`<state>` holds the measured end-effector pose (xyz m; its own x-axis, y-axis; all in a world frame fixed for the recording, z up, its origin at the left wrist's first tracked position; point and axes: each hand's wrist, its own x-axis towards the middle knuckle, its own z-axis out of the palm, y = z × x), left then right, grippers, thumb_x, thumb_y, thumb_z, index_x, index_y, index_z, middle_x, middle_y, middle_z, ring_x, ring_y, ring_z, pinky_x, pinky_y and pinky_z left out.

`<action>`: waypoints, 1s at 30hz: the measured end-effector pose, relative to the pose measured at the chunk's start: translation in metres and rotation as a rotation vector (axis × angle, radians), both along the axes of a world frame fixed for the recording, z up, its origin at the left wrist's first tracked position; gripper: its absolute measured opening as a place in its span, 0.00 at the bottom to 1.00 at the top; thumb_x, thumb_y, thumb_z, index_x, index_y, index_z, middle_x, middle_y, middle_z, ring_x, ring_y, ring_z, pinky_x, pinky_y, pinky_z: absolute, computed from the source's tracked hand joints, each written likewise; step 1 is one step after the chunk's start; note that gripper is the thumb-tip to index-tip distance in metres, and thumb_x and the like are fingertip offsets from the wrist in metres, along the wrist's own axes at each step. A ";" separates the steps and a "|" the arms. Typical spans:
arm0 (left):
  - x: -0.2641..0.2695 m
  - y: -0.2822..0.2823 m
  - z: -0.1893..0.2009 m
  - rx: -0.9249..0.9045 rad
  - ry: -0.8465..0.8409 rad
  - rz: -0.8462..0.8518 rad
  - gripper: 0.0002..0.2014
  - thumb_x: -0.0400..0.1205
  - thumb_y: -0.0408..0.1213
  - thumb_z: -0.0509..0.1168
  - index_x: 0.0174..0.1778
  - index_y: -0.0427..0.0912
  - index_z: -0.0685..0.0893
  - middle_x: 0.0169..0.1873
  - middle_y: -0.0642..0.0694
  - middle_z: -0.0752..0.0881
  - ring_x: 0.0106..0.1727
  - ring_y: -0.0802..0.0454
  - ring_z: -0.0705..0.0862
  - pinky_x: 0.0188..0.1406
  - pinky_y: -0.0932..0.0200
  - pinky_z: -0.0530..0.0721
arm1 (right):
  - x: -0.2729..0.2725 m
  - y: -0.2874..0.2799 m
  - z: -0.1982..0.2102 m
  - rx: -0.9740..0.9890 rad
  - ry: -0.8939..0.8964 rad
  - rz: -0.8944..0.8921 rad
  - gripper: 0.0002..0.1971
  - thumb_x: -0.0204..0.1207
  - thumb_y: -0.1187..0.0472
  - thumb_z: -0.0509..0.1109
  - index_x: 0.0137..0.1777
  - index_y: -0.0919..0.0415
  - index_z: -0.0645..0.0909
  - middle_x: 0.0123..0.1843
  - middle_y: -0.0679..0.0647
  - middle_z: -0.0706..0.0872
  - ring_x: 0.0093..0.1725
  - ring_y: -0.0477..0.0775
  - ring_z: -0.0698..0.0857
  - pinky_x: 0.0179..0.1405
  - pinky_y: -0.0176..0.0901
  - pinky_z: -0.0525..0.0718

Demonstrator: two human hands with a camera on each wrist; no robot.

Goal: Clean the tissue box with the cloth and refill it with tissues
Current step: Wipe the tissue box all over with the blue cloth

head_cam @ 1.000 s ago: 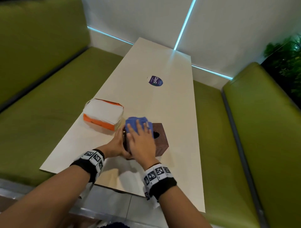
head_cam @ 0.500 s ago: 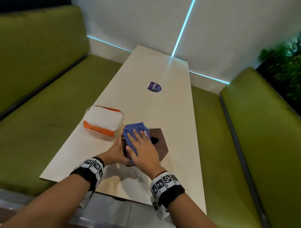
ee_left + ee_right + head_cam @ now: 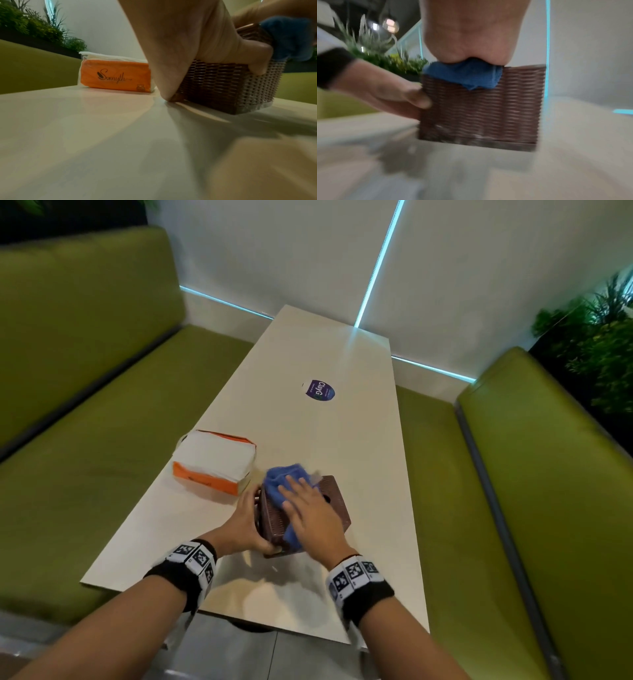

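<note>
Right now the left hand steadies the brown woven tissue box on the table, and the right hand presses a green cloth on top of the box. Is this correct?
Not quite: the cloth is blue, not green, as the head view and the right wrist view show. The rest holds: the left hand grips the side of the brown woven tissue box on the table, and the right hand presses the cloth on its top.

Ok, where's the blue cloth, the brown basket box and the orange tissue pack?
Blue cloth (image 3: pixel 281 481), head view, on its bunched top.
Brown woven tissue box (image 3: pixel 479 115), right wrist view, on its near side wall.
Orange tissue pack (image 3: pixel 114 75), left wrist view, on its orange printed side.
</note>
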<state>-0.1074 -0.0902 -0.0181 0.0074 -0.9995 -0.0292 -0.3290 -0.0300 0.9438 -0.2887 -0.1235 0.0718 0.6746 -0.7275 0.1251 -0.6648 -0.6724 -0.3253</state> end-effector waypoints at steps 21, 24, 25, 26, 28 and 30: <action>-0.009 0.001 0.002 -0.031 -0.030 0.043 0.73 0.48 0.54 0.83 0.83 0.43 0.45 0.74 0.49 0.58 0.78 0.51 0.63 0.81 0.51 0.65 | 0.032 0.011 -0.001 -0.068 0.007 -0.315 0.26 0.85 0.54 0.56 0.82 0.62 0.63 0.85 0.57 0.58 0.85 0.60 0.56 0.84 0.56 0.55; -0.008 0.000 0.000 -0.165 -0.013 0.045 0.61 0.60 0.53 0.78 0.82 0.65 0.44 0.77 0.50 0.60 0.81 0.65 0.60 0.84 0.57 0.62 | 0.046 0.035 -0.009 -0.074 -0.071 -0.113 0.25 0.83 0.52 0.50 0.76 0.60 0.73 0.79 0.57 0.73 0.80 0.59 0.70 0.81 0.58 0.64; -0.007 0.001 -0.002 -0.157 -0.017 0.041 0.62 0.59 0.52 0.80 0.81 0.71 0.43 0.78 0.52 0.60 0.81 0.67 0.59 0.84 0.58 0.62 | 0.042 0.032 -0.011 -0.058 -0.027 -0.067 0.26 0.83 0.51 0.48 0.77 0.59 0.73 0.80 0.56 0.72 0.81 0.59 0.68 0.82 0.59 0.62; -0.006 0.001 -0.003 -0.120 -0.026 0.042 0.65 0.55 0.51 0.83 0.81 0.69 0.44 0.78 0.52 0.60 0.82 0.62 0.60 0.84 0.55 0.63 | 0.032 0.026 -0.008 -0.097 0.021 -0.028 0.26 0.83 0.52 0.48 0.78 0.59 0.72 0.82 0.56 0.69 0.83 0.58 0.64 0.83 0.59 0.59; -0.006 0.000 -0.002 -0.010 -0.024 0.049 0.72 0.48 0.50 0.87 0.81 0.62 0.45 0.77 0.48 0.62 0.81 0.49 0.65 0.80 0.42 0.70 | 0.008 0.002 -0.001 -0.095 0.154 -0.070 0.24 0.83 0.57 0.55 0.79 0.58 0.70 0.85 0.56 0.61 0.85 0.57 0.55 0.85 0.57 0.51; -0.007 0.001 0.000 0.041 -0.003 0.038 0.73 0.45 0.51 0.89 0.80 0.64 0.45 0.76 0.48 0.62 0.79 0.47 0.68 0.76 0.39 0.74 | -0.016 -0.018 0.011 0.046 0.062 -0.248 0.22 0.83 0.63 0.60 0.77 0.60 0.72 0.84 0.56 0.62 0.85 0.58 0.57 0.84 0.52 0.54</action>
<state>-0.1145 -0.0893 -0.0179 0.0459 -0.9965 -0.0701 -0.3296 -0.0813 0.9406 -0.3049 -0.1418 0.0825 0.4806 -0.8754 0.0522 -0.8269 -0.4721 -0.3055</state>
